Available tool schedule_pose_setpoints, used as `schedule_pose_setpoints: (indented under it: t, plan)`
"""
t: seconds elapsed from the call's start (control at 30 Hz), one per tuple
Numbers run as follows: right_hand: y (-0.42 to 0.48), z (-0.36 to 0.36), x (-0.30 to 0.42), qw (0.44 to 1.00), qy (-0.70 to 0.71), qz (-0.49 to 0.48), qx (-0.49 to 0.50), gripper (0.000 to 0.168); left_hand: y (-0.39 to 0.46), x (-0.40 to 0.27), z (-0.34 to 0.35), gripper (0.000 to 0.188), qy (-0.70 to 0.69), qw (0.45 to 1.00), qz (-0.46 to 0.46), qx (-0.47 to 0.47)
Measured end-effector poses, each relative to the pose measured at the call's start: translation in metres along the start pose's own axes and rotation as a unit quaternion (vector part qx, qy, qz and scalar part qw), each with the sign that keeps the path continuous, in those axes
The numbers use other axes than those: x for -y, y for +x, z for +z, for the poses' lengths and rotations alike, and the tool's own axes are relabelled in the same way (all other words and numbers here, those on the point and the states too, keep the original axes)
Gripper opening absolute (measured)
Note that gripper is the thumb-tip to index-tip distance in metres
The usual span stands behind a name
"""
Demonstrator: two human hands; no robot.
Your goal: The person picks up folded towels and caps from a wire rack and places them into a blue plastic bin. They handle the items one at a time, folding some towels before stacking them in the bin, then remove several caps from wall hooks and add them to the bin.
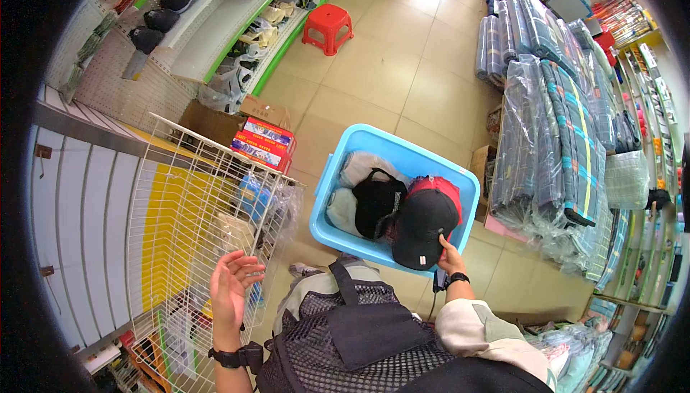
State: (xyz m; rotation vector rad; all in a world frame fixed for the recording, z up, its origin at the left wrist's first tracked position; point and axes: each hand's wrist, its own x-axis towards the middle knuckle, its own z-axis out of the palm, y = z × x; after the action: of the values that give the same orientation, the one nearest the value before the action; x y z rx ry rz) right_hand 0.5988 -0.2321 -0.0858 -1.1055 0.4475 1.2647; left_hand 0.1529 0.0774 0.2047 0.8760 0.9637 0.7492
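Observation:
My right hand grips the edge of a black baseball cap, thumb on top, at the near right of a light blue plastic tub. Under that cap a red cap shows. Beside them in the tub lies a black cap with a strap, on its side. Two pale grey bundles, perhaps wrapped in plastic, fill the left part. My left hand is raised in the air, fingers apart and holding nothing, in front of a white wire rack.
A red plastic stool stands on the tiled floor beyond the tub. Shoe shelves run along the left, with red boxes at their near end. Plastic-wrapped plaid rolls are stacked on the right. Bagged goods lie at lower right.

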Motion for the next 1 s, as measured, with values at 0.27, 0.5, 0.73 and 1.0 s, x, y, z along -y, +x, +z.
schedule_pose_setpoints:
  t: [0.27,0.5,0.73,1.0]
  plan:
    - [0.068,-0.018,-0.025,0.937,-0.217,0.084,-0.261,0.053,0.002,0.017,0.03,0.045,0.036,0.998,-0.047,-0.005]
    - [0.065,-0.011,-0.033,0.924,-0.252,0.075,-0.277,0.047,-0.002,0.015,0.039,0.043,0.05,0.997,-0.048,-0.02]
    - [0.047,0.004,-0.015,0.784,-0.562,0.087,-0.249,0.034,-0.009,0.023,0.033,0.041,0.044,0.996,-0.064,-0.054]
    - [0.025,0.115,0.018,0.581,-0.651,-0.442,-0.207,0.045,-0.022,0.028,0.027,0.04,0.04,0.995,-0.058,-0.072]
